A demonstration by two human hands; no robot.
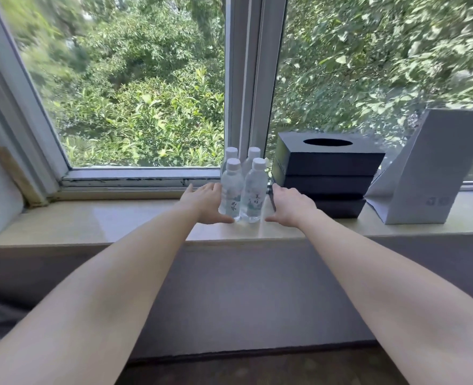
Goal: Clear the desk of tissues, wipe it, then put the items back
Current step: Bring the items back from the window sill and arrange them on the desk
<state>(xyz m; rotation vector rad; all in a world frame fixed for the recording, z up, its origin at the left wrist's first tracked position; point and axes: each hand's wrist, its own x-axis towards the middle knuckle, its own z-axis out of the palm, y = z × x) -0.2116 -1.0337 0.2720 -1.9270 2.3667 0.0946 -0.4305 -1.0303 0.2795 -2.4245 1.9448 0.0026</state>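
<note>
Window sill serving as desk (118,223), trees outside. Four water bottles (242,187) clustered mid-sill; left hand (207,202) and right hand (290,207) spread wide, flanking them, nothing gripped. Full, heavyish, slick, tippy: squeeze low.

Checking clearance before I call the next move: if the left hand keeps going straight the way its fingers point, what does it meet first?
Probably the window frame. The left hand lies flat beside the water bottles, fingers aimed past them towards the frame's lower rail; depth is hard to judge.
</note>
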